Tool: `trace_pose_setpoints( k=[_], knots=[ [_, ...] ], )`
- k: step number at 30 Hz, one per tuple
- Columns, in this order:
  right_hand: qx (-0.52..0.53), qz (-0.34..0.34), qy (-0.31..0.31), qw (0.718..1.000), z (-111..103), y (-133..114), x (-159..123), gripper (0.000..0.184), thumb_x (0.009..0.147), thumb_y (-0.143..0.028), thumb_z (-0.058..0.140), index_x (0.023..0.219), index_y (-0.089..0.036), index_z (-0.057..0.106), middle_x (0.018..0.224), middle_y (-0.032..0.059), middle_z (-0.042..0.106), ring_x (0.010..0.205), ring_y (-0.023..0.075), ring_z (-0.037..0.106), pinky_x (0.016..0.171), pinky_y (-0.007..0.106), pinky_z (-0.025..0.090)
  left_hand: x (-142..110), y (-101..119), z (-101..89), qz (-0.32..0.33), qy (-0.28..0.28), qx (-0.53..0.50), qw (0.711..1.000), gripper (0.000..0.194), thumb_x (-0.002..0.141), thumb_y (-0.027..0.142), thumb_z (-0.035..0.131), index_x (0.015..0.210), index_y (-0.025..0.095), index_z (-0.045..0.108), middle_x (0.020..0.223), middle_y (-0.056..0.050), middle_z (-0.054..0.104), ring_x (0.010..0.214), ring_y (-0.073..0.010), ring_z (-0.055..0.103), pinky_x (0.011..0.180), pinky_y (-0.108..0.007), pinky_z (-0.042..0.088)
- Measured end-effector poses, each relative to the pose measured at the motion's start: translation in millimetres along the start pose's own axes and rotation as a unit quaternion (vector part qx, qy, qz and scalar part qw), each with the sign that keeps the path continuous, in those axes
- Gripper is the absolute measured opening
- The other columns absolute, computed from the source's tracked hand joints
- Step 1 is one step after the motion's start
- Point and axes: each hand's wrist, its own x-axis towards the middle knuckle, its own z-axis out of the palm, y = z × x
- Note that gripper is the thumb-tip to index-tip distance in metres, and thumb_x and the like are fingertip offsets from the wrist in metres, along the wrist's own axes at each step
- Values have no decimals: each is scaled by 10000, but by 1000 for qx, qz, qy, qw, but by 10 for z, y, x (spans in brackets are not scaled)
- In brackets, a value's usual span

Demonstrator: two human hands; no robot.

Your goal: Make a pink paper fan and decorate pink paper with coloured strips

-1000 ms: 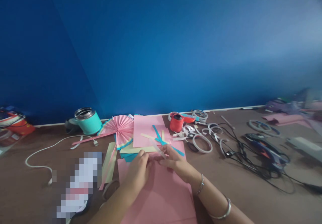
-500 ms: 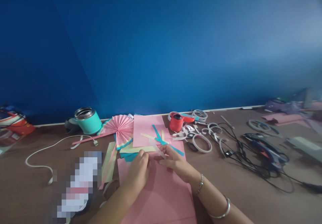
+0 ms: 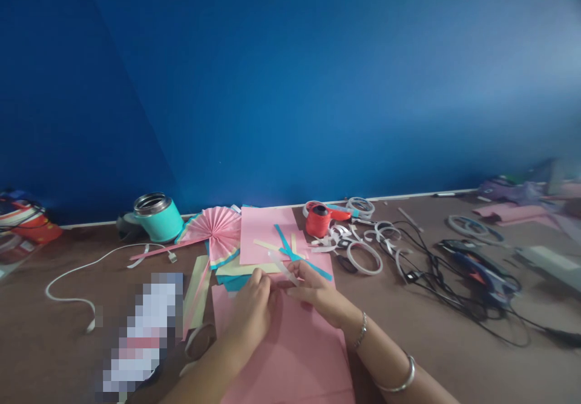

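Note:
A pink sheet of paper [image 3: 295, 355] lies lengthwise in front of me. Above its upper part, my left hand [image 3: 252, 307] is closed, thumb against fingers; what it pinches is hidden. Close on its right, my right hand [image 3: 318, 292] pinches a translucent whitish strip [image 3: 281, 263] that slants up to the left. Beyond the hands, blue paper strips [image 3: 287, 250] and cream strips [image 3: 267, 247] rest on another pink sheet [image 3: 256, 222]. A folded pink paper fan [image 3: 220, 228] with blue and yellow edging is to the left of that sheet.
A turquoise mug [image 3: 163, 219] stands back left, near a white cable [image 3: 68, 271]. At right are a red container [image 3: 318, 222], tape rolls [image 3: 365, 259], tangled black cables [image 3: 436, 277] and a dark blue tool [image 3: 483, 277]. A blue wall [image 3: 290, 89] rises behind the table.
Hardly anything differs. Both hands stay in nearly the same place, the right one still pinching the whitish strip, with only slight finger movement.

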Motion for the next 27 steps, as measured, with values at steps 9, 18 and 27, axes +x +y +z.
trace_pose_setpoints(
  k=[9, 18, 27],
  knots=[
    [9, 2, 4, 1000, 11, -24, -8, 263, 708, -267, 636, 911, -254, 469, 915, -21, 482, 842, 137, 542, 509, 188, 296, 21, 30, -26, -23, 4, -13, 1000, 199, 866, 114, 342, 748, 198, 479, 873, -61, 510, 774, -173, 564, 693, -288, 437],
    [9, 11, 6, 1000, 10, -29, -6, 277, 698, -273, 629, 910, -255, 451, 956, -5, 494, 930, 164, 545, 495, 184, 294, 74, -77, -75, -31, 30, -90, 995, 191, 862, 217, 387, 698, 200, 484, 789, -44, 535, 731, -182, 571, 652, -298, 448],
    [10, 10, -4, 1000, 2, -19, -6, 270, 712, -265, 639, 915, -245, 463, 883, -20, 503, 781, 123, 517, 504, 191, 297, 14, 90, -123, -28, -12, -26, 999, 162, 870, 193, 385, 754, 196, 497, 887, -62, 526, 787, -183, 584, 688, -290, 458]
  ],
)
